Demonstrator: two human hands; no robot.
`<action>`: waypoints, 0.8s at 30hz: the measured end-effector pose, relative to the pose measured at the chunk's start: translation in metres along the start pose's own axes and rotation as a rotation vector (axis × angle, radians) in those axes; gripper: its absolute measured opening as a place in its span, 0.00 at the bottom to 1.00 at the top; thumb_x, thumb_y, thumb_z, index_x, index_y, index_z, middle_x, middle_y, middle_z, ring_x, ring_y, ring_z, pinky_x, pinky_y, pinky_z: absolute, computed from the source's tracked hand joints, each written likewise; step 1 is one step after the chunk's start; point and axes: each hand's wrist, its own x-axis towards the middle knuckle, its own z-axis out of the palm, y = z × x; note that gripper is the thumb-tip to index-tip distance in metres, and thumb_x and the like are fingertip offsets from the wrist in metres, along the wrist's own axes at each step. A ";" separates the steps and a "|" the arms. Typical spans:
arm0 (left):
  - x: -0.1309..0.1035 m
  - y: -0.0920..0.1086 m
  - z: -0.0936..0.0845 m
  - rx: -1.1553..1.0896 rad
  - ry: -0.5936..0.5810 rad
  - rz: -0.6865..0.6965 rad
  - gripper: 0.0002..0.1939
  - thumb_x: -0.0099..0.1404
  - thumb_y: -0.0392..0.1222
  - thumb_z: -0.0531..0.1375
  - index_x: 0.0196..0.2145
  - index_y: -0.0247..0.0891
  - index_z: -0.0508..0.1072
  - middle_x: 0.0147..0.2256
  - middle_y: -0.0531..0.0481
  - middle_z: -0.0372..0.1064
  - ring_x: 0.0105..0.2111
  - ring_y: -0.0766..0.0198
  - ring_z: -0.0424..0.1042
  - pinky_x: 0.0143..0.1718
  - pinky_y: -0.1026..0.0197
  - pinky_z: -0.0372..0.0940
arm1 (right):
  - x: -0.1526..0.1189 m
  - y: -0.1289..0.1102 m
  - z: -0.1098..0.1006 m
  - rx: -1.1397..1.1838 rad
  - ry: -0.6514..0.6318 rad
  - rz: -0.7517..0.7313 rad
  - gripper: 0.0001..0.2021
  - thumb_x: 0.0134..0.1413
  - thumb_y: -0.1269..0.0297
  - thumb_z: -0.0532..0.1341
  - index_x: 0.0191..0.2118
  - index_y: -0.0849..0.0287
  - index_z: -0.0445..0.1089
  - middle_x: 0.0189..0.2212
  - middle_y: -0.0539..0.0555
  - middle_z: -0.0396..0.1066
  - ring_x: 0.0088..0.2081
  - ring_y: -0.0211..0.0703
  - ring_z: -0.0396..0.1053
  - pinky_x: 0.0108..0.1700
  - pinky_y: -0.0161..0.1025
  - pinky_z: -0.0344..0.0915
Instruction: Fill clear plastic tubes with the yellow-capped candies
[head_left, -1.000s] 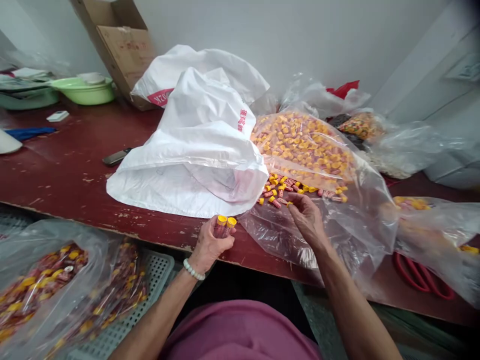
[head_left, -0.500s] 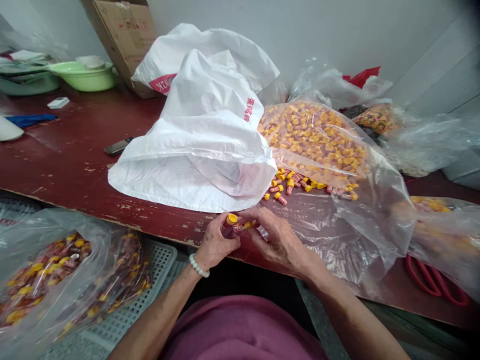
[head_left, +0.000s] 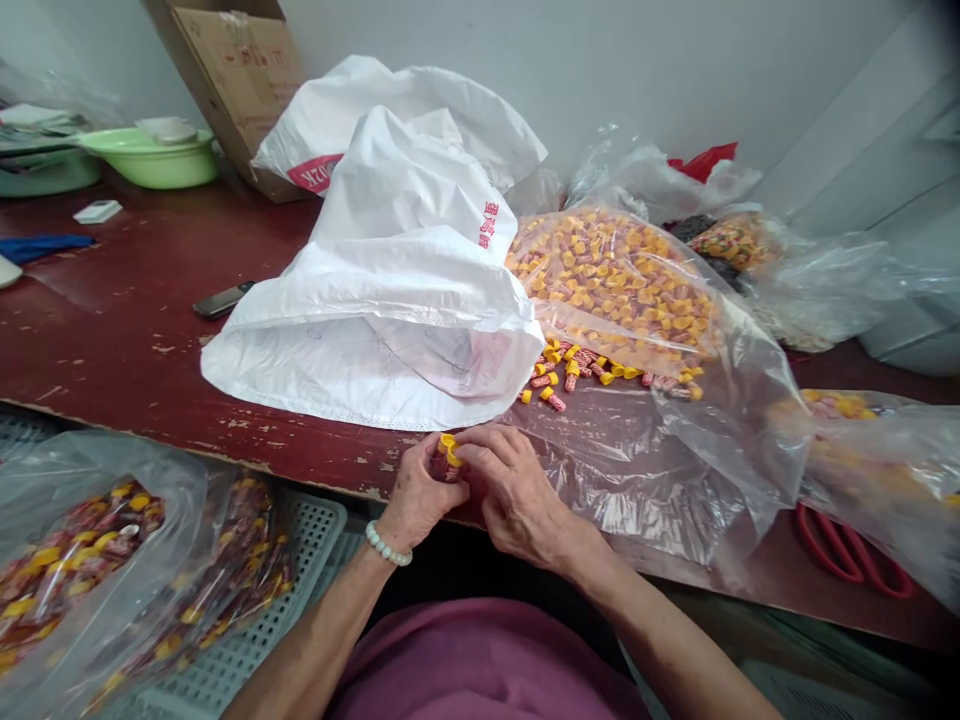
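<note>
At the table's front edge, my left hand (head_left: 420,492) is curled around small red-and-white tubes with yellow caps (head_left: 448,442), caps upward; how many it holds is hidden. A bracelet of pale beads is on that wrist. My right hand (head_left: 514,490) meets it from the right, thumb and fingers closed at a yellow-capped tube (head_left: 454,460) beside the others. Its fingers partly cover that tube. Just beyond my hands, loose tubes of the same kind (head_left: 553,400) lie at the mouth of a clear plastic bag (head_left: 720,440) full of them.
A white woven sack (head_left: 390,270) lies open-mouthed on the dark red table (head_left: 135,320). Left of it are a phone (head_left: 223,300), a green basin (head_left: 161,160) and a carton (head_left: 240,80). Red-handled scissors (head_left: 851,555) lie right. Bagged tubes (head_left: 75,550) sit lower left in a crate (head_left: 319,525).
My right hand has brought its tube leftward and against those in my left hand; a moment earlier it lay sideways between the hands. The whole view has shifted slightly.
</note>
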 end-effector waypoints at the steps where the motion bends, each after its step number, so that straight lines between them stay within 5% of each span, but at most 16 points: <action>1: 0.000 0.000 0.000 0.001 0.014 -0.007 0.12 0.43 0.27 0.59 0.27 0.34 0.65 0.23 0.59 0.59 0.23 0.73 0.56 0.24 0.70 0.55 | -0.001 0.004 0.001 0.015 0.010 -0.007 0.26 0.42 0.78 0.51 0.51 0.58 0.61 0.51 0.57 0.62 0.51 0.48 0.59 0.53 0.51 0.58; 4: 0.002 0.004 -0.002 0.015 0.031 -0.077 0.12 0.43 0.28 0.59 0.29 0.34 0.66 0.24 0.57 0.63 0.22 0.73 0.58 0.21 0.70 0.55 | -0.001 0.029 -0.005 -0.004 0.153 0.091 0.18 0.52 0.75 0.50 0.48 0.57 0.63 0.48 0.58 0.64 0.48 0.45 0.62 0.49 0.45 0.62; 7: 0.003 0.008 -0.002 -0.019 0.024 -0.179 0.15 0.43 0.31 0.59 0.33 0.33 0.67 0.29 0.52 0.69 0.19 0.73 0.58 0.15 0.70 0.54 | 0.000 0.072 -0.019 -0.306 0.273 0.377 0.11 0.57 0.69 0.53 0.44 0.60 0.67 0.41 0.60 0.67 0.44 0.48 0.63 0.46 0.46 0.62; 10: 0.002 0.007 0.000 -0.029 0.019 -0.195 0.17 0.42 0.31 0.60 0.34 0.33 0.68 0.30 0.51 0.71 0.18 0.72 0.58 0.13 0.70 0.55 | 0.001 0.109 -0.027 -0.582 0.113 0.556 0.11 0.56 0.66 0.55 0.43 0.59 0.70 0.39 0.61 0.67 0.43 0.53 0.62 0.45 0.48 0.61; 13: 0.002 0.004 0.003 0.037 0.002 -0.135 0.16 0.43 0.31 0.59 0.34 0.33 0.69 0.31 0.51 0.71 0.20 0.72 0.61 0.16 0.70 0.57 | 0.001 0.124 -0.029 -0.594 0.029 0.601 0.12 0.57 0.68 0.54 0.44 0.60 0.69 0.38 0.61 0.67 0.42 0.52 0.63 0.44 0.46 0.61; 16: 0.004 0.001 0.004 0.117 -0.002 -0.051 0.14 0.44 0.30 0.58 0.32 0.33 0.69 0.30 0.51 0.71 0.24 0.69 0.65 0.23 0.68 0.61 | -0.001 0.110 -0.030 -0.382 0.197 0.623 0.11 0.57 0.66 0.54 0.43 0.62 0.68 0.38 0.61 0.68 0.39 0.49 0.65 0.42 0.44 0.62; 19: 0.006 0.000 0.005 0.210 0.012 0.011 0.12 0.43 0.29 0.58 0.30 0.34 0.68 0.28 0.53 0.69 0.26 0.68 0.66 0.28 0.67 0.61 | 0.000 0.070 -0.026 0.143 0.415 0.551 0.12 0.58 0.59 0.55 0.46 0.58 0.64 0.33 0.54 0.69 0.33 0.42 0.67 0.37 0.40 0.64; 22: 0.005 0.002 0.009 0.320 0.021 0.061 0.13 0.42 0.28 0.58 0.30 0.35 0.68 0.27 0.54 0.67 0.27 0.68 0.64 0.29 0.66 0.60 | 0.004 0.026 -0.013 0.574 0.449 0.452 0.12 0.58 0.57 0.56 0.45 0.56 0.62 0.30 0.50 0.70 0.31 0.39 0.68 0.34 0.37 0.65; 24: 0.004 0.005 0.011 0.367 0.012 0.098 0.15 0.43 0.28 0.58 0.33 0.36 0.68 0.27 0.55 0.67 0.27 0.67 0.64 0.29 0.66 0.59 | 0.006 0.007 -0.003 0.604 0.415 0.421 0.11 0.57 0.58 0.58 0.43 0.56 0.64 0.31 0.50 0.71 0.30 0.37 0.68 0.33 0.35 0.65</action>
